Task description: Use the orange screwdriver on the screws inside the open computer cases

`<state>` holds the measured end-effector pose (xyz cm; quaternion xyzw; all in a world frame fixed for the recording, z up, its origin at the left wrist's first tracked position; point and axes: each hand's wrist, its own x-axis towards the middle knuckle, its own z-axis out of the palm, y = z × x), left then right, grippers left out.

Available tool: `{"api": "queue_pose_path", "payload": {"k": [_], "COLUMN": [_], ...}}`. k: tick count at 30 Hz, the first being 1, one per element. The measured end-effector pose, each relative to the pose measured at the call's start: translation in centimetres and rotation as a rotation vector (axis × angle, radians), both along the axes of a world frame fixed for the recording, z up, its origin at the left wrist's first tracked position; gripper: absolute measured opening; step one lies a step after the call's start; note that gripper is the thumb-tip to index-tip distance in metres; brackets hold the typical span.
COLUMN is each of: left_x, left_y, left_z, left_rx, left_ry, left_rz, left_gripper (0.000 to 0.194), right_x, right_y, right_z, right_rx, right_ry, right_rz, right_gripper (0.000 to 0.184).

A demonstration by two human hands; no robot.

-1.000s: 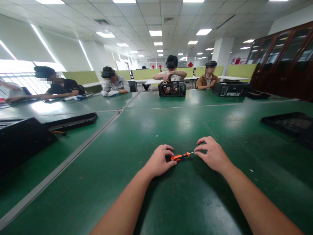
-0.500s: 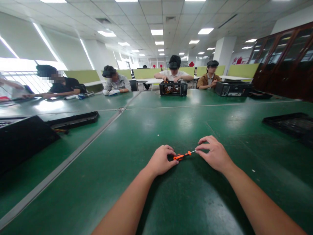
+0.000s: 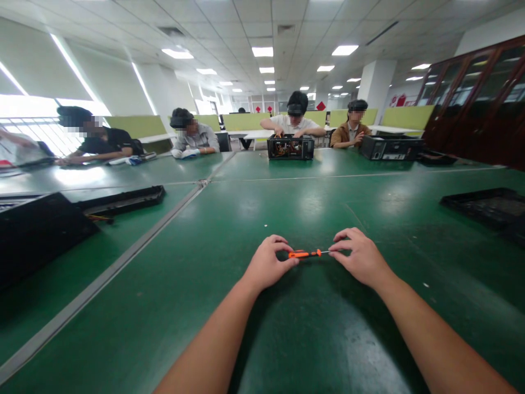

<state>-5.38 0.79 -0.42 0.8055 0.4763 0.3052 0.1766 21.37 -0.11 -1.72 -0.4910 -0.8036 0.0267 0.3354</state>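
A screwdriver (image 3: pixel 304 254) with an orange and black handle is held nearly level between my two hands, just over the green table (image 3: pixel 197 306). My left hand (image 3: pixel 273 264) has its thumb and fingers curled about the end of the handle. At the other end, my right hand (image 3: pixel 361 256) pinches the thin metal shaft between thumb and fingers. The tip of the shaft is hidden by those fingers.
Black case parts lie at left, a panel (image 3: pixel 41 232) and a long frame (image 3: pixel 123 201). A black tray-like part (image 3: pixel 484 207) is at right. Across the table, several people sit, near an open computer case (image 3: pixel 290 148) and another case (image 3: pixel 391 148).
My left hand has lifted the handle end slightly, so the screwdriver has turned from slanted to nearly level. My right hand stays almost in place.
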Motion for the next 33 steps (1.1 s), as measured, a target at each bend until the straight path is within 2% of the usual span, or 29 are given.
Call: {"api": "queue_pose_path", "payload": {"k": [4,8,12,13,16,17,22,25,28,33], "left_x": [0.0,0.5,0.5,0.4,0.3,0.3,0.7,0.8,0.6,0.3], "left_y": [0.2,-0.1,-0.2,-0.1,-0.1,-0.1,-0.7,-0.8,-0.5,0.0], "left_z": [-0.6,0.1,0.1,0.0,-0.1,0.1,1.1,1.2,0.8,0.0], "left_rx": [-0.026,0.020,0.049,0.050,0.061,0.075,0.141,0.147,0.135,0.021], "left_ry": [0.042,-0.012,0.028,0.057,0.089,0.071,-0.068,-0.093,-0.081,0.079], "left_rz": [-0.052,-0.044,-0.047,-0.052,-0.037,-0.025,-0.018,-0.030,-0.018,-0.063], "left_gripper": [0.021,0.015,0.043,0.040,0.017,0.016,0.019,0.018,0.019,0.017], "right_x": [-0.1,-0.7,-0.9,-0.9,-0.9,-0.9,-1.3,-1.5,-1.3,-0.9], "right_y": [-0.2,-0.4,-0.5,-0.6,-0.5,-0.5,-0.1,0.0,-0.1,-0.6], "right_z": [0.5,0.4,0.6,0.7,0.7,0.6,-0.6,-0.9,-0.6,0.7], "right_rx": [0.055,0.065,0.078,0.082,0.075,0.061,-0.055,-0.077,-0.047,0.056], "right_ry": [0.018,0.024,0.043,0.047,0.056,0.052,-0.005,-0.020,-0.020,-0.008], "right_rz": [0.029,0.057,0.056,0.054,0.034,0.025,0.044,0.051,0.036,0.006], "right_gripper": [0.011,0.010,0.011,0.011,0.012,0.011,0.011,0.011,0.011,0.011]}}
